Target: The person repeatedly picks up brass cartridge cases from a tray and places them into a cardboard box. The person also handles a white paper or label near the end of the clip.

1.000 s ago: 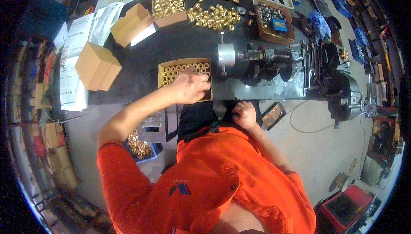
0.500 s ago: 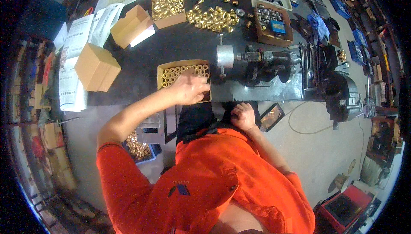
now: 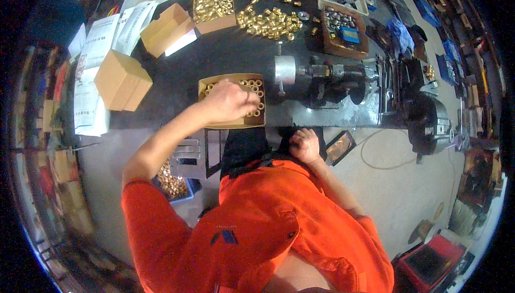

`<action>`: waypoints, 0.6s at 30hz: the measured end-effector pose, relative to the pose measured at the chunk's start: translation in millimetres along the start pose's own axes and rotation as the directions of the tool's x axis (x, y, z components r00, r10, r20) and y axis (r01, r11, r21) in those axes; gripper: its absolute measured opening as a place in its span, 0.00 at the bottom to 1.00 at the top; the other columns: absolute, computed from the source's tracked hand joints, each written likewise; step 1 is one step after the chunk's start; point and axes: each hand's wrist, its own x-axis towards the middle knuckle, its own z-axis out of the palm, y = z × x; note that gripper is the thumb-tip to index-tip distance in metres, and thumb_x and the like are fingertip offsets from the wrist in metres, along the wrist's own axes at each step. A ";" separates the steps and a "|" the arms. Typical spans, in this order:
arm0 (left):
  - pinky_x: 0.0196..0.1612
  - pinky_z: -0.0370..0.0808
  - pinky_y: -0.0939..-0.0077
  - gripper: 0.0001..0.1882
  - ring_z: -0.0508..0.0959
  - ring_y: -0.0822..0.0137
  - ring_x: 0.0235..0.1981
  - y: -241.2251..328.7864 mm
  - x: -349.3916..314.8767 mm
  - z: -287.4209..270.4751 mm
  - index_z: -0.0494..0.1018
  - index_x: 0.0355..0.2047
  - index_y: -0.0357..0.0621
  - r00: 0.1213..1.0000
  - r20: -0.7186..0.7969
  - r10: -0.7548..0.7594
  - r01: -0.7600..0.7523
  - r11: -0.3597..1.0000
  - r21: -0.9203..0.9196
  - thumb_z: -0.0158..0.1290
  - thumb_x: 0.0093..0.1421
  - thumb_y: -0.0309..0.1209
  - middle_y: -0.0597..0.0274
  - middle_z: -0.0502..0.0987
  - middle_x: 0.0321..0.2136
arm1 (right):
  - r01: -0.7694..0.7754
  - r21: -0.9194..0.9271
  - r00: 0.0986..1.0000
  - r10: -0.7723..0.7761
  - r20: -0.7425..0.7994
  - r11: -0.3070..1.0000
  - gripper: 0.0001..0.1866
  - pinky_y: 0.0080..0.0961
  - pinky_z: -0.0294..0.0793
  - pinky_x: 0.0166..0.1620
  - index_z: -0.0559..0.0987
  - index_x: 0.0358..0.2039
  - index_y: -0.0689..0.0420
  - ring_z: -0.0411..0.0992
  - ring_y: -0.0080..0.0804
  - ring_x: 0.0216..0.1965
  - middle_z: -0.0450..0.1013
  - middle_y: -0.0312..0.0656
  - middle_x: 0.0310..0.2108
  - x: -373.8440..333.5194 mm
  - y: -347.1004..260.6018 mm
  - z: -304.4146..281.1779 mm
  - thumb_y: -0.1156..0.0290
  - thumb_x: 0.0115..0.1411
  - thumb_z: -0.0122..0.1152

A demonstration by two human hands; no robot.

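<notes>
My left hand (image 3: 232,101) is over a small cardboard box (image 3: 203,90) at the table's front edge. Ring-shaped brass fittings (image 3: 257,94) stand upright in rows inside it. The fingers of that hand are curled down among the fittings; whatever they pinch is hidden beneath them. My right hand (image 3: 304,145) rests on my lap, below the table edge, with its fingers curled in and nothing showing in them.
Loose brass fittings (image 3: 272,23) lie in a pile beyond, beside a filled carton (image 3: 213,24). Right of my box is a metal spindle fixture (image 3: 285,70). Two cardboard boxes (image 3: 122,81) and newspaper (image 3: 90,102) are at left. A blue bin (image 3: 185,190) of brass parts is on the floor.
My left hand has shifted left across the box, uncovering fittings along its right side. My right hand stays on my lap.
</notes>
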 end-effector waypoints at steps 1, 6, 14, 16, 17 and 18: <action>0.36 0.73 0.60 0.06 0.77 0.58 0.26 -10.7 -4.9 2.2 0.78 0.27 0.50 0.968 -0.238 0.076 -0.086 0.996 -0.032 0.58 0.52 0.36 0.61 0.78 0.21 | 0.003 -0.001 1.000 -0.003 0.005 1.000 0.11 0.35 0.66 0.35 0.78 0.22 0.52 0.68 0.38 0.32 0.70 0.36 0.25 0.6 -0.3 0.0 0.67 0.34 0.65; 0.32 0.75 0.72 0.06 0.80 0.64 0.29 -27.3 -26.3 -22.7 0.77 0.32 0.39 0.881 -0.341 -0.329 0.154 0.880 -0.450 0.54 0.52 0.23 0.59 0.80 0.27 | 0.016 0.005 1.000 -0.016 -0.023 1.000 0.09 0.35 0.65 0.34 0.77 0.21 0.51 0.68 0.38 0.31 0.69 0.36 0.24 4.3 -3.8 -2.5 0.67 0.35 0.64; 0.38 0.75 0.68 0.07 0.80 0.58 0.34 -37.4 -1.4 -36.0 0.76 0.33 0.37 0.907 -0.393 -0.148 0.026 0.954 -0.298 0.51 0.53 0.22 0.54 0.79 0.31 | 0.030 -0.026 0.999 -0.030 -0.015 0.999 0.10 0.36 0.66 0.34 0.77 0.21 0.52 0.68 0.40 0.32 0.70 0.38 0.25 1.7 -0.5 -0.7 0.67 0.34 0.65; 0.38 0.75 0.65 0.08 0.79 0.54 0.35 -49.9 21.7 -31.0 0.76 0.33 0.40 0.912 -0.389 -0.130 0.016 0.959 -0.282 0.51 0.52 0.23 0.53 0.78 0.32 | 0.060 0.029 0.993 -0.057 -0.100 0.998 0.07 0.36 0.64 0.31 0.74 0.18 0.51 0.68 0.39 0.28 0.69 0.37 0.23 8.6 -8.1 -7.3 0.71 0.33 0.61; 0.39 0.75 0.66 0.08 0.79 0.55 0.35 -52.5 35.9 -30.1 0.76 0.33 0.39 0.914 -0.385 -0.124 0.019 0.964 -0.265 0.51 0.52 0.23 0.53 0.78 0.32 | 0.062 0.036 0.992 -0.058 -0.111 0.997 0.07 0.36 0.64 0.31 0.74 0.18 0.51 0.68 0.39 0.28 0.69 0.36 0.23 9.1 -7.3 -6.5 0.71 0.33 0.61; 0.39 0.75 0.66 0.08 0.79 0.55 0.35 -55.3 49.5 -29.0 0.76 0.34 0.38 0.916 -0.382 -0.122 0.026 0.968 -0.249 0.51 0.52 0.23 0.52 0.78 0.32 | 0.067 0.045 0.991 -0.061 -0.121 0.997 0.07 0.35 0.64 0.31 0.74 0.18 0.51 0.68 0.39 0.28 0.69 0.36 0.23 9.1 -6.1 -5.2 0.72 0.32 0.61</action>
